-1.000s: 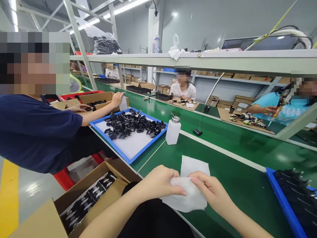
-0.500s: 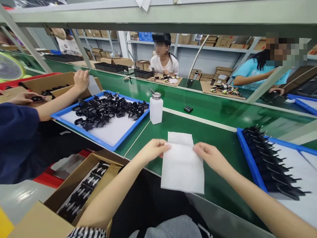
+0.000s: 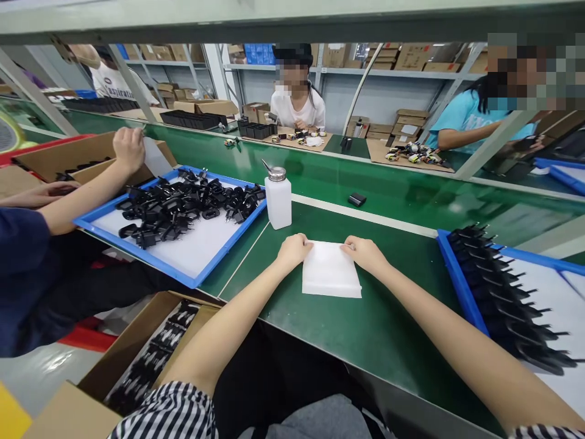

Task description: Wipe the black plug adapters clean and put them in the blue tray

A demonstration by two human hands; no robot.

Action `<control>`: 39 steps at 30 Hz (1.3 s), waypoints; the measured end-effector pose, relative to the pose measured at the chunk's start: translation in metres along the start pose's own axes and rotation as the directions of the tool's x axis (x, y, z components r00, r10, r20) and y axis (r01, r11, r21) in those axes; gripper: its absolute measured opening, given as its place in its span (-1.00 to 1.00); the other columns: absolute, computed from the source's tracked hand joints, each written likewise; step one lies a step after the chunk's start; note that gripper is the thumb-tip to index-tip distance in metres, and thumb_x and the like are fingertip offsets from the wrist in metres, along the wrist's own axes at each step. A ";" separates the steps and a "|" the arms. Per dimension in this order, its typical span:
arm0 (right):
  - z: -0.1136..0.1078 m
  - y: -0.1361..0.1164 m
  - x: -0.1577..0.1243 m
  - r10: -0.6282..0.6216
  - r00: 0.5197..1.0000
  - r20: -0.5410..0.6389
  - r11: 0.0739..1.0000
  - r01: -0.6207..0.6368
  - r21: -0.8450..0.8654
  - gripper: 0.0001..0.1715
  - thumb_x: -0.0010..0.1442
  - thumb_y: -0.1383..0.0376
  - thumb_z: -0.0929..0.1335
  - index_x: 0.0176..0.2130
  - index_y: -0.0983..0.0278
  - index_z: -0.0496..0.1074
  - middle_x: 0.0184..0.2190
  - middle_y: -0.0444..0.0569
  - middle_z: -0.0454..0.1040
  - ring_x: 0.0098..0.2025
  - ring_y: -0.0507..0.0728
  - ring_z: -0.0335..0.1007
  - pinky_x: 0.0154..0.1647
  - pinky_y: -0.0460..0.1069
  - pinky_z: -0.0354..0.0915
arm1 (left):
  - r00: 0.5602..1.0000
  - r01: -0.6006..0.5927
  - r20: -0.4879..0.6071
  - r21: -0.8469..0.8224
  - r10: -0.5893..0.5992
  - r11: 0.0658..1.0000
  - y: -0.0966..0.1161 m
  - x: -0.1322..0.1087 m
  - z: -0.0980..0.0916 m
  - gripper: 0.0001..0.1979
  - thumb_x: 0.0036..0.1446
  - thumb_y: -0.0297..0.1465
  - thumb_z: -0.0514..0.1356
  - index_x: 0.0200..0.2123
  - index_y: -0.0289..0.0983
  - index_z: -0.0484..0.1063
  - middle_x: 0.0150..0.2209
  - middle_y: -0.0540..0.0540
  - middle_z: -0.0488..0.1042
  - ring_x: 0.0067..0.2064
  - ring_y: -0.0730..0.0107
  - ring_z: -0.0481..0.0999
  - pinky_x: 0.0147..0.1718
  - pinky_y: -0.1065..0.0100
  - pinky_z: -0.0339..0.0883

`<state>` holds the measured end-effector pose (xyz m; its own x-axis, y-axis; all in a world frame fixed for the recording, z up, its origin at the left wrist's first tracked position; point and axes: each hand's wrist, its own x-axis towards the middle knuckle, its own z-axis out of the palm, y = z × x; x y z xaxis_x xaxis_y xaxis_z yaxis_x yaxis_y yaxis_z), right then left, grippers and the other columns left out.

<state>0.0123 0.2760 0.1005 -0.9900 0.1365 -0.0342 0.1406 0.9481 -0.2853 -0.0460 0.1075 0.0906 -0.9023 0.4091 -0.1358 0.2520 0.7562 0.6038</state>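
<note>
A folded white cloth or paper sheet (image 3: 331, 271) is spread between my two hands over the green tabletop. My left hand (image 3: 295, 251) pinches its far left corner, and my right hand (image 3: 363, 252) pinches the far right corner. Behind my left hand a white bottle (image 3: 279, 203) with a metal cap stands upright. A small black piece (image 3: 357, 199) lies farther back, on the moving-belt-like green strip.
On the left, a blue tray (image 3: 201, 280) holds a heap of black plug parts; a neighbour's arm (image 3: 86, 192) reaches past it. At right another blue tray (image 3: 461, 299) has rows of black plugs. An open carton (image 3: 109, 347) sits low left.
Both hands have moved up and away from me with the sheet, which now looks shorter and folded over, lower down on the table. The neighbour's raised hand has shifted left in view.
</note>
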 end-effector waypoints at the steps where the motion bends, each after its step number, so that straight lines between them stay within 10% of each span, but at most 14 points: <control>1: 0.001 0.001 0.002 -0.004 1.000 0.001 1.000 0.004 -0.010 -0.82 0.04 0.27 0.14 -0.48 0.26 0.26 -0.47 -0.07 0.38 -0.41 0.09 0.28 -0.50 -0.11 0.10 | 1.000 0.002 -0.004 0.025 -0.002 1.000 0.000 0.001 0.001 -0.90 -0.08 -0.42 -0.03 -0.53 -0.28 0.24 -0.65 -0.03 0.33 -0.49 0.37 0.36 -0.46 0.40 0.16; 10: 0.003 -0.001 0.005 0.056 0.998 0.006 0.992 -0.055 -0.109 -0.76 0.02 0.22 0.17 -0.30 0.29 0.25 -0.44 0.00 0.38 -0.38 0.15 0.29 -0.48 -0.06 0.13 | 0.998 0.036 -0.064 0.219 -0.022 0.975 0.007 -0.003 0.005 -0.80 -0.04 -0.41 -0.02 -0.30 -0.34 0.25 -0.36 -0.18 0.37 -0.31 0.25 0.37 -0.39 0.35 0.19; 13: -0.012 0.005 0.011 0.149 0.986 -0.080 0.980 -0.158 -0.124 -0.61 0.03 0.13 0.16 -0.17 0.29 0.18 -0.36 0.05 0.36 -0.31 0.21 0.28 -0.44 -0.01 0.15 | 0.974 -0.083 -0.176 0.305 0.142 0.949 0.016 -0.014 0.005 -0.72 0.02 -0.38 -0.07 -0.17 -0.33 0.19 -0.18 -0.22 0.28 -0.18 0.21 0.32 -0.32 0.32 0.20; 17: -0.037 0.035 0.039 0.327 0.923 -0.201 0.940 -0.340 -0.035 -0.59 0.07 0.23 0.13 -0.08 0.35 0.11 -0.19 0.16 0.26 -0.18 0.23 0.22 -0.31 0.03 0.15 | 0.796 -0.602 0.119 0.255 0.593 0.757 0.027 -0.021 0.014 -0.70 0.07 -0.37 -0.14 -0.14 -0.26 0.23 -0.04 -0.11 0.21 0.02 0.32 0.12 -0.05 0.33 0.01; 21: -0.044 0.072 0.071 0.476 0.858 -0.193 0.878 -0.475 0.054 -0.52 0.02 0.26 0.19 -0.07 0.44 0.12 -0.12 0.23 0.19 -0.10 0.25 0.15 -0.20 0.02 0.12 | 0.649 -0.749 0.376 0.160 0.662 0.643 0.024 -0.016 0.030 -0.58 0.04 -0.25 -0.10 -0.01 -0.25 0.09 0.08 -0.12 0.03 0.11 0.21 -0.10 0.01 0.08 -0.26; 28: -0.037 0.097 0.107 0.456 0.862 -0.220 0.888 -0.456 0.054 -0.37 -0.02 0.14 0.22 -0.01 0.41 0.06 -0.09 0.23 0.17 -0.06 0.35 0.08 -0.20 0.13 0.13 | 0.667 -0.726 0.416 0.174 0.618 0.666 0.013 -0.007 0.040 -0.39 -0.01 -0.05 -0.22 0.07 -0.23 -0.14 0.14 -0.12 -0.20 0.14 0.18 -0.32 0.00 0.00 -0.40; 39: -0.056 0.087 0.124 0.430 0.875 -0.222 0.899 -0.394 0.190 -0.39 -0.04 0.19 0.25 -0.05 0.48 0.10 -0.23 0.21 0.31 -0.10 0.21 0.18 -0.22 -0.02 0.20 | 0.898 -0.420 0.254 0.258 0.358 0.870 0.031 0.051 0.039 -0.27 -0.12 0.06 -0.23 0.08 -0.21 -0.15 0.14 -0.15 -0.30 0.12 0.03 -0.45 -0.02 -0.06 -0.46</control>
<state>-0.0982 0.3917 0.1252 -0.8045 0.5909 0.0596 0.5150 0.7441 -0.4255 -0.0707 0.1716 0.0721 -0.6314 0.7682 -0.1056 0.6885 0.6180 0.3795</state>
